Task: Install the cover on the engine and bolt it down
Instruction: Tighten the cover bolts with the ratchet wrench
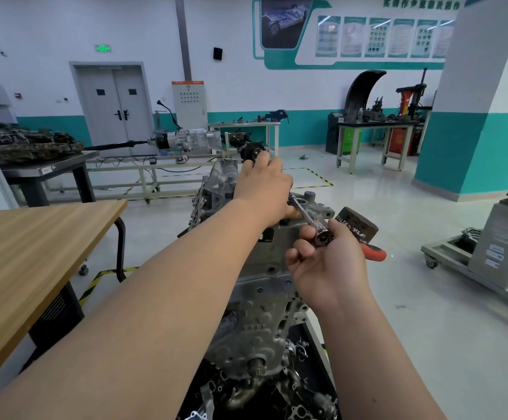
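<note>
- Cover (265, 286): the grey cast plate lies on the upper face of the engine (216, 189), straight ahead and under both forearms. It looks seated flat, with no visible gap at its edges, so I judge the placing step to be done.
- Right hand (328, 268): its fingers (302, 248) and thumb are clamped round the head of a ratchet (322, 236). The red handle (375, 253) sticks out to the right past the palm.
- Extension (305, 215): it runs from the ratchet head up and away to the far part of the cover, and its tip goes under the left palm. Whether a socket sits on a bolt there is hidden.
- Left hand (263, 186): it reaches to the far end of the engine, its fingers (260, 162) curled beside a black round part. I cannot tell what they hold, if anything. The heel of the hand seems to steady the extension tip.
- Progress: bolting looks under way at the far end. Several holes in the nearer part of the casting look open, though I cannot tell whether they are for cover bolts.
- Dark block (358, 225): it sits just behind the right hand, and what it is cannot be made out.
- Wooden tabletop (34, 237): it stands well to the left, apart from the engine.
</note>
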`<state>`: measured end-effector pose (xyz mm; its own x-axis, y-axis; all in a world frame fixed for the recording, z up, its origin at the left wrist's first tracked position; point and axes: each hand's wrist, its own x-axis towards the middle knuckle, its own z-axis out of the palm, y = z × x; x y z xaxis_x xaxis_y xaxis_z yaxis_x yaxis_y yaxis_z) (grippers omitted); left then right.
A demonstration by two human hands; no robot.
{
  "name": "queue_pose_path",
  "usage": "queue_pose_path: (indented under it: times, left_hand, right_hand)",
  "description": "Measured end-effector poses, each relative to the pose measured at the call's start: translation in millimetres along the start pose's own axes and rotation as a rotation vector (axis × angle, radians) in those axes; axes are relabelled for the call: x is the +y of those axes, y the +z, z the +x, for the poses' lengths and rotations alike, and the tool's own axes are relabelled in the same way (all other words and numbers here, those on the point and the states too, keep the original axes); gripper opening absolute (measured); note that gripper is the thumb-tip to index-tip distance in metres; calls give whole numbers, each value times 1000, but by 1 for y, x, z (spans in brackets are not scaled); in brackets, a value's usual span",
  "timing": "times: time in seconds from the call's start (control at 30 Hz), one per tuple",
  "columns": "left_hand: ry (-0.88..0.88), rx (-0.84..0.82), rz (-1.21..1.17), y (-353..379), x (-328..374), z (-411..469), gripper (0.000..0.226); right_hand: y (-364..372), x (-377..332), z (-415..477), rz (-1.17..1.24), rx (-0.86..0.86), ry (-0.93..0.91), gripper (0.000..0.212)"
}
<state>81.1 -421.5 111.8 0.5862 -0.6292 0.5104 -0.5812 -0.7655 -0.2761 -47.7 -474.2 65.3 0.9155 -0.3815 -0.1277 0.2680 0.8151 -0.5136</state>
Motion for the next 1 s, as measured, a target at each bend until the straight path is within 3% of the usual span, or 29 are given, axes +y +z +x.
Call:
queue_pose_path:
  times: [0.2, 0.33, 0.53, 0.63, 0.73, 0.8, 0.9, 1.0]
  left_hand:
    - [14, 0, -3, -1, 0, -2, 52]
    - [7, -16, -16, -1, 1, -1, 50]
    - [-2, -29, -26, -1, 0, 1, 52]
    - [-7, -40, -29, -2, 1, 1, 53]
    - [-10, -32, -35, -3, 1, 1, 49]
    - [-8, -19, -36, -2, 1, 0, 46]
    - [-17, -5, -24, 0, 1, 0, 48]
    - [-26, -7, -13, 0, 1, 1, 53]
  right_hand:
    - [1, 0, -3, 15, -4, 34, 28]
    - [1, -7, -2, -182, 3, -7, 31]
    - [1, -22, -3, -719, 43, -195, 30]
    - [5, -31, -2, -1137, 91, -365, 32]
    - [9, -36, 6, -1575, 95, -589, 20]
    - [8, -36, 9, -1716, 91, -686, 18]
    - [3, -32, 12, -1633, 70, -654, 20]
    - [0, -20, 9, -1085, 70, -421, 26]
